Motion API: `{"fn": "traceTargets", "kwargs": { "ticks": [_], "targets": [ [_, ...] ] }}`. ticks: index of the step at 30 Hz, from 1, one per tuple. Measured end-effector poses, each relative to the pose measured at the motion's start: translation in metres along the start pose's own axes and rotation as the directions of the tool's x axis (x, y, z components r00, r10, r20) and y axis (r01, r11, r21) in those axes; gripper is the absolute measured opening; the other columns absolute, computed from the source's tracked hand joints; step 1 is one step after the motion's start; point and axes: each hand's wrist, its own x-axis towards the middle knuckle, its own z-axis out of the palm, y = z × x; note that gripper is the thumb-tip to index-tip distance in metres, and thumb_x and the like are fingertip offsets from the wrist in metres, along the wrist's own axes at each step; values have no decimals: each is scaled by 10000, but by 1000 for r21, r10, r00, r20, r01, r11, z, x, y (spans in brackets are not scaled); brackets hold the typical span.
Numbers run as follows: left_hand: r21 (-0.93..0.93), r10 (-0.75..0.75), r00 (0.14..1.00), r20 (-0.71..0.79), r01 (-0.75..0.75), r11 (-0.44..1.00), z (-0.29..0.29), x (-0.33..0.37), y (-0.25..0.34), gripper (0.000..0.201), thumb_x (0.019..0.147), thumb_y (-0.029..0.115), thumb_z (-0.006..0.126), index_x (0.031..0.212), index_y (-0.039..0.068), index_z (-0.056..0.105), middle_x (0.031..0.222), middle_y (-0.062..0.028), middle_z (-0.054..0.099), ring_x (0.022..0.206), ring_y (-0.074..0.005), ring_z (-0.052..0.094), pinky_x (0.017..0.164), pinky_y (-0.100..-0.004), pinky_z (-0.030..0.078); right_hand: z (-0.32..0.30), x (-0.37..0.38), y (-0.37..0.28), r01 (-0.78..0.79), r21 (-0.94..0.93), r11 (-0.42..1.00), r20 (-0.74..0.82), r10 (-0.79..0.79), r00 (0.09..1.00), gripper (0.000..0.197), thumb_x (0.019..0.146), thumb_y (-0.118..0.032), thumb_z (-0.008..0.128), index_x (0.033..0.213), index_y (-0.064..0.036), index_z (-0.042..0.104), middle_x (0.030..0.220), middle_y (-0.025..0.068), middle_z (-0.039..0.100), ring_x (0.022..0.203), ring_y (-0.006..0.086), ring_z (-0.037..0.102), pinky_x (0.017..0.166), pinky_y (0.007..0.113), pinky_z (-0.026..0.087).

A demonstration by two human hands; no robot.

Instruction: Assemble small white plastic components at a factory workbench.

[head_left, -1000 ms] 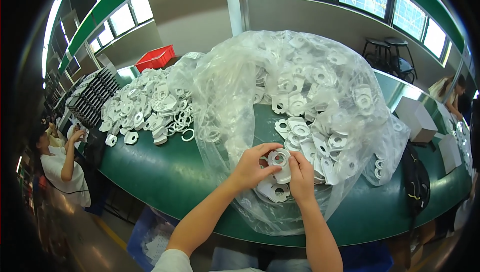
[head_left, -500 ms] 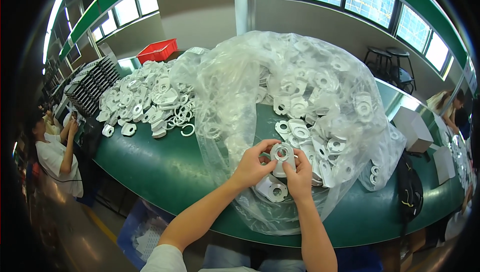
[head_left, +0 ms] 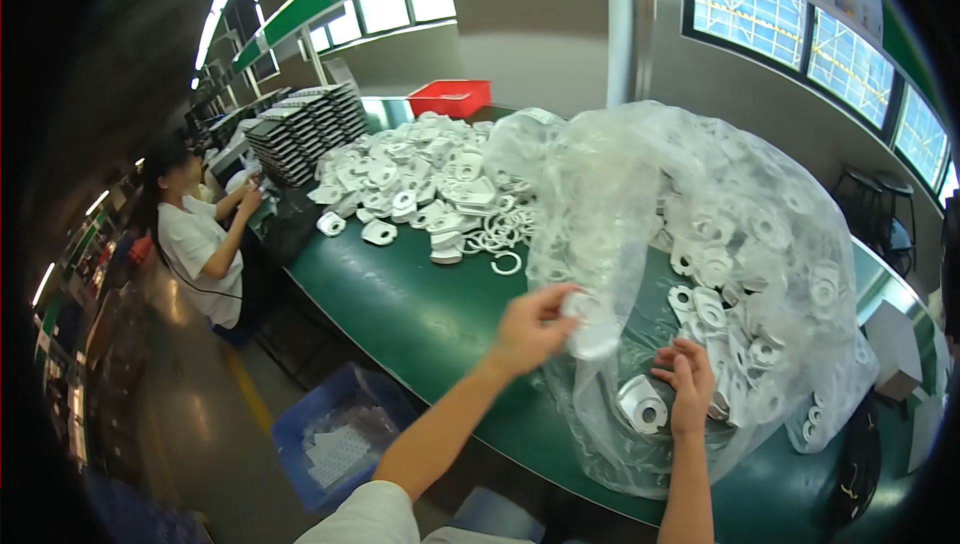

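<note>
Watch the bag while you are gripping that part

Your left hand (head_left: 530, 332) is pinching a white part (head_left: 593, 328), fingertips closed on its side nearest you. The part is hanging in front of the clear bag (head_left: 610, 199), on the near-edge side of the counter (head_left: 400, 289); blur is hiding its finer shape. Your right hand (head_left: 689, 384) is hovering with fingers loosely curled and apart, apparently holding nothing; whether it is touching the plastic, you cannot tell from here.

A loose part (head_left: 631, 399) is lying just beside that hand, toward the counter's near edge, and a heap (head_left: 708, 312) is spreading inside the bag beyond it. Along the counter's far left, a pile (head_left: 400, 179) is sitting with rings (head_left: 505, 263) at its nearer side.

What could go wrong: the part could be catching the slack plastic and twisting free, since only one hand is gripping it. Your right wrist could be dragging the bag and tipping the heap. A slip near the edge could be sending the part off the counter, perhaps toward the blue bin (head_left: 300, 431) below.
</note>
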Motion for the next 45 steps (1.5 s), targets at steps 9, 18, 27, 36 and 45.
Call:
{"fn": "traceTargets", "kwargs": {
  "ticks": [9, 18, 27, 36, 45],
  "targets": [
    [694, 298, 738, -606, 306, 652, -309, 63, -46, 399, 706, 102, 661, 1082, 7, 570, 844, -144, 664, 759, -266, 648, 687, -357, 503, 13, 2, 1, -40, -41, 998, -30, 39, 999, 158, 918, -82, 484, 969, 27, 587, 861, 84, 612, 769, 141, 594, 646, 251, 508],
    [540, 207, 978, -20, -163, 826, -93, 113, 9, 236, 777, -25, 564, 1006, -4, 620, 922, -103, 653, 747, -146, 634, 634, -260, 517, 7, 1, 3, -90, -88, 992, -12, 89, 996, 152, 915, -83, 502, 920, 36, 596, 817, 102, 631, 711, 143, 608, 624, 231, 490],
    [589, 280, 905, 321, -422, 689, 125, 138, -73, 309, 740, 96, 654, 1045, 50, 627, 990, -167, 587, 863, -317, 606, 799, -373, 485, 12, 0, 9, -96, -90, 991, -28, 94, 995, 129, 899, -74, 531, 870, 23, 611, 739, 42, 626, 648, 83, 568, 595, 215, 460],
    [828, 170, 949, 264, -314, 464, 125, 150, -52, 204, 739, 205, 673, 877, 54, 665, 879, -193, 618, 841, -355, 609, 748, -419, 487, 15, 6, 16, 87, -197, 977, -86, -105, 991, 131, 826, -108, 572, 831, 12, 624, 660, 139, 616, 572, 218, 591, 555, 317, 449],
    [524, 64, 987, 147, -133, 841, 83, 93, 37, 170, 879, 124, 561, 895, -23, 645, 668, 4, 605, 596, -64, 532, 523, -226, 414, 8, 11, 26, -12, 130, 991, -114, 27, 993, 161, 899, -125, 505, 966, 3, 577, 731, 65, 615, 585, 120, 571, 512, 245, 468]
  ]
}}
